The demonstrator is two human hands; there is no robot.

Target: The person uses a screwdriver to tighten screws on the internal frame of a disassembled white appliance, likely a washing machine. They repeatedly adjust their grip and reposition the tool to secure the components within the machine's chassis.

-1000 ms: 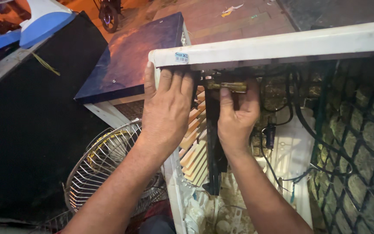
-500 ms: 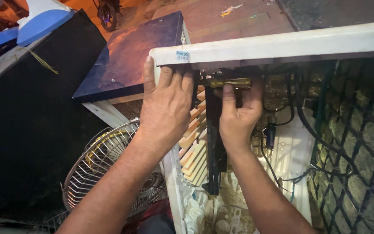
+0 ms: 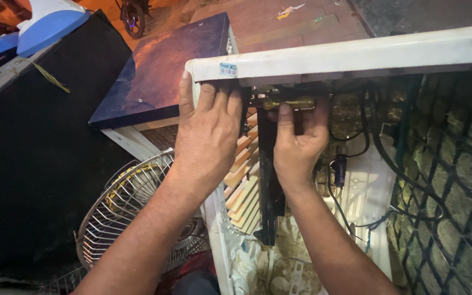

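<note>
The left hand (image 3: 210, 128) is still gripping the white casing (image 3: 356, 54) while the right hand (image 3: 297, 145) keeps pinching the brass fitting (image 3: 288, 103), barely shifting.

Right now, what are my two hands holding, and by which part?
The left hand grips the white casing at its top corner edge. The right hand pinches a yellowish, brass-coloured tool handle under that edge, fingers around its middle.

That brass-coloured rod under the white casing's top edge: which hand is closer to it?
The right hand: its fingers reach up to the brass-coloured rod and touch it. The left hand is off to the rod's left, gripping the corner of the white casing.
</note>
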